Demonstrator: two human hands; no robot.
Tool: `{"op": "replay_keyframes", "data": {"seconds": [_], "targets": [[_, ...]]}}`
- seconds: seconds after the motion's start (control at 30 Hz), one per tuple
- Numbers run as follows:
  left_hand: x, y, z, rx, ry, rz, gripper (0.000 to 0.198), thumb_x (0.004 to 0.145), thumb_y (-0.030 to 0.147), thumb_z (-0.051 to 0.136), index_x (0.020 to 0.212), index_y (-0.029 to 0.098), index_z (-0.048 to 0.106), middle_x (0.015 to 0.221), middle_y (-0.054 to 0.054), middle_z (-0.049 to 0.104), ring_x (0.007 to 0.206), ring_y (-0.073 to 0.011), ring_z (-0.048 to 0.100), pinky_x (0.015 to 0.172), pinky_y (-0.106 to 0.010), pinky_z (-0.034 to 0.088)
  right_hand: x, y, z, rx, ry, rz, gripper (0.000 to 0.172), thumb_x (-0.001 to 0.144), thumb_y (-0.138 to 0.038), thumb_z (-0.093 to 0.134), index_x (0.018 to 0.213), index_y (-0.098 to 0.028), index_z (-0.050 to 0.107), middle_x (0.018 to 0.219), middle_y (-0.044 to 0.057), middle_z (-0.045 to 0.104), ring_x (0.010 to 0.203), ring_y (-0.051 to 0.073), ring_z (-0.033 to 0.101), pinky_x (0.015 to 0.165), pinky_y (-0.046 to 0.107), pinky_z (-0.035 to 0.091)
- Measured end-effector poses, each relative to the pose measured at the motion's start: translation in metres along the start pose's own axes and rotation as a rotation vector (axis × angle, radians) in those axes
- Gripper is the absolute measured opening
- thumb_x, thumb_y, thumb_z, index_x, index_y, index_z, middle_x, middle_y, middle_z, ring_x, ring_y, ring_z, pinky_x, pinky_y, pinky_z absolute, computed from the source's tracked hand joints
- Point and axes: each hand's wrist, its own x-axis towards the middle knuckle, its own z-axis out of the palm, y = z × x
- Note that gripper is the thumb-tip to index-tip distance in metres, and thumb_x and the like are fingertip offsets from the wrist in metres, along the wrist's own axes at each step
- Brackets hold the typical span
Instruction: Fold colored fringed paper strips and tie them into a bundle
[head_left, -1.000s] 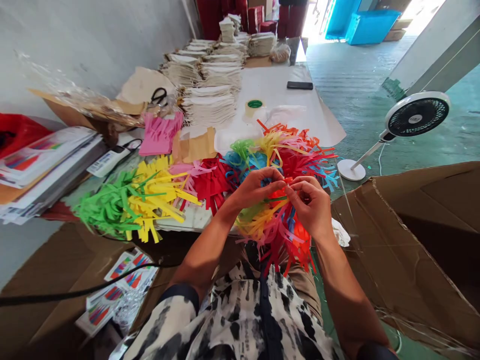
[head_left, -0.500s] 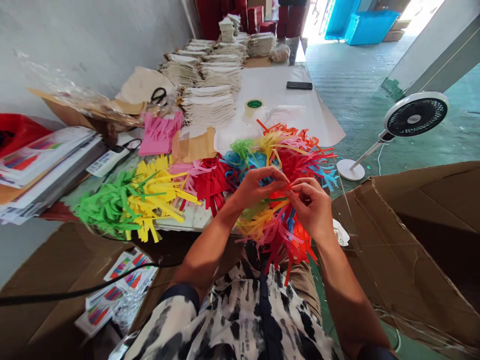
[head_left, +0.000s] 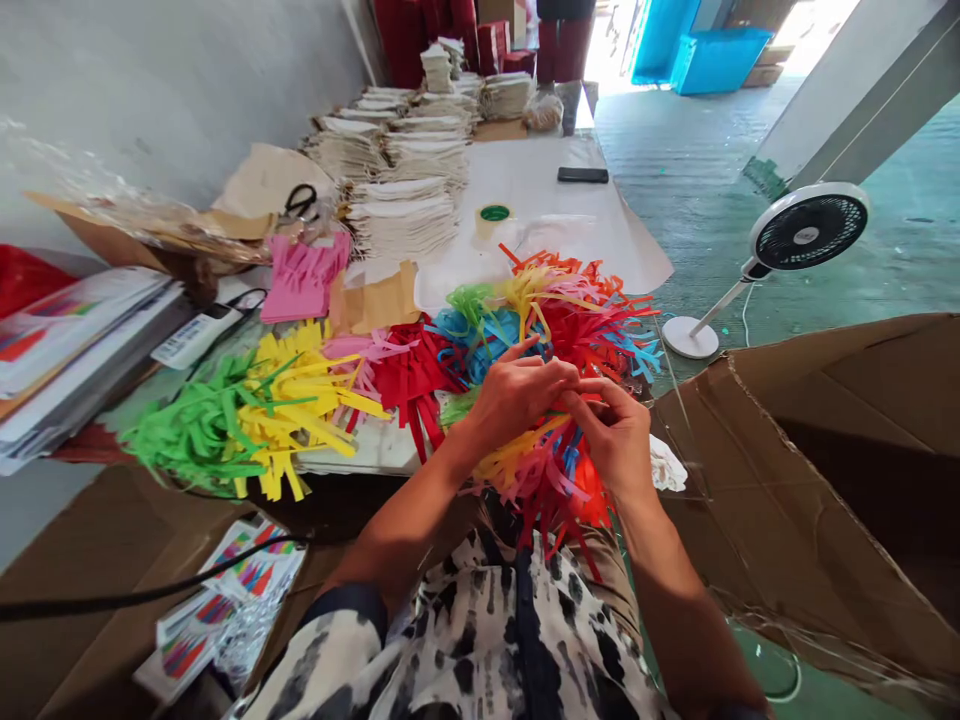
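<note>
My left hand [head_left: 519, 400] and my right hand [head_left: 616, 432] meet at the table's front edge, their fingers pinched together on the top of a paper tassel; most of that top is hidden by the fingers. Fringed tassels in yellow, pink, red and blue [head_left: 551, 478] hang below the hands over my lap. Just beyond them lies a heap of orange, red and blue tassels [head_left: 592, 310]. On the left are a red tassel [head_left: 409, 370], a yellow tassel [head_left: 300, 385] and a green tassel [head_left: 199, 425], fanned out on the tabletop.
Pink cut paper [head_left: 304, 280], scissors [head_left: 301, 202] and stacks of white bundles [head_left: 405, 215] lie farther back. A tape roll [head_left: 494, 220] and a phone [head_left: 583, 175] rest on white sheeting. To the right stand a fan [head_left: 808, 230] and an open cardboard box [head_left: 780, 480].
My left hand has turned over, its knuckles now higher and its fingers folded closer against the right hand's fingertips. The whole view has shifted slightly, so the surroundings sit farther left.
</note>
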Motion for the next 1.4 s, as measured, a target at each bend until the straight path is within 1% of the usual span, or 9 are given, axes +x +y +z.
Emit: {"op": "replay_keyframes", "data": {"seconds": [0.17,0.3,0.4,0.57,0.8,0.93,1.07,1.3,1.4], "targets": [[-0.005,-0.002,-0.001,-0.123,0.019,-0.113,0.029,0.109,0.043,0.05,0.104,0.023,0.07,0.087,0.0,0.078,0.079,-0.0128,0.073,0.093,-0.031,0.057,-0.004,0.006,-0.005,-0.024,0.115,-0.04,0.032,0.087,-0.053,0.079,0.089,-0.021,0.074,0.064,-0.005,0.056,0.054,0.009,0.041,0.05,0.024,0.029],[0.004,-0.01,-0.009,-0.032,-0.18,-0.34,0.028,0.104,0.045,0.06,0.099,0.022,0.075,0.063,0.004,0.067,0.056,-0.0118,0.058,0.06,-0.024,0.042,-0.009,0.003,-0.008,0.052,0.177,-0.149,0.028,0.093,-0.051,0.074,0.089,-0.023,0.072,0.086,0.003,0.075,0.073,0.016,0.066,0.064,0.027,0.05],[0.019,-0.016,-0.01,0.098,-0.381,-0.316,0.021,0.099,0.035,0.065,0.091,0.024,0.081,0.077,0.0,0.076,0.069,-0.0146,0.067,0.062,-0.025,0.039,-0.015,0.002,-0.008,0.052,0.093,-0.153,0.025,0.095,-0.048,0.073,0.088,-0.024,0.07,0.088,0.005,0.078,0.078,0.018,0.071,0.068,0.028,0.054],[0.046,-0.021,0.01,0.322,-0.582,-0.209,0.023,0.1,0.027,0.059,0.11,0.028,0.08,0.106,-0.005,0.081,0.097,-0.0221,0.075,0.072,-0.028,0.045,-0.017,0.006,-0.005,0.05,0.032,-0.108,0.025,0.094,-0.048,0.074,0.089,-0.024,0.07,0.081,0.002,0.076,0.065,0.015,0.066,0.06,0.026,0.05],[0.062,-0.026,0.022,0.586,-0.405,-0.2,0.029,0.097,0.013,0.056,0.118,0.022,0.073,0.105,-0.01,0.074,0.092,-0.0239,0.072,0.069,-0.032,0.043,-0.015,0.012,-0.006,0.046,0.0,-0.086,0.027,0.095,-0.051,0.072,0.09,-0.025,0.07,0.08,0.001,0.075,0.063,0.014,0.065,0.06,0.026,0.05],[0.059,-0.028,0.027,0.525,-0.554,-0.074,0.021,0.098,0.027,0.063,0.111,0.029,0.079,0.108,-0.008,0.075,0.094,-0.0245,0.072,0.074,-0.035,0.044,-0.016,0.018,-0.005,-0.005,-0.065,-0.09,0.027,0.097,-0.051,0.07,0.092,-0.025,0.071,0.078,0.001,0.071,0.065,0.015,0.063,0.058,0.027,0.048],[0.059,-0.029,0.029,0.535,-0.626,-0.12,0.018,0.095,0.032,0.07,0.107,0.024,0.08,0.098,-0.009,0.079,0.092,-0.0255,0.074,0.077,-0.036,0.044,-0.015,0.02,-0.005,-0.025,-0.069,-0.104,0.027,0.097,-0.051,0.069,0.091,-0.024,0.072,0.071,-0.001,0.065,0.061,0.014,0.059,0.058,0.027,0.047],[0.074,-0.027,0.017,0.546,-0.313,-0.288,0.025,0.1,0.039,0.066,0.094,0.019,0.08,0.1,-0.01,0.078,0.092,-0.026,0.07,0.073,-0.037,0.043,-0.012,0.018,-0.003,-0.02,-0.065,-0.116,0.027,0.097,-0.05,0.068,0.089,-0.024,0.071,0.074,0.0,0.067,0.062,0.014,0.06,0.057,0.027,0.046],[0.08,-0.021,0.021,0.631,-0.257,-0.182,0.028,0.095,0.044,0.073,0.1,0.017,0.078,0.104,-0.014,0.075,0.107,-0.0326,0.065,0.087,-0.044,0.043,-0.013,0.017,-0.001,-0.016,-0.081,-0.125,0.026,0.097,-0.049,0.067,0.089,-0.024,0.072,0.077,0.001,0.07,0.062,0.014,0.06,0.057,0.027,0.046]]}}
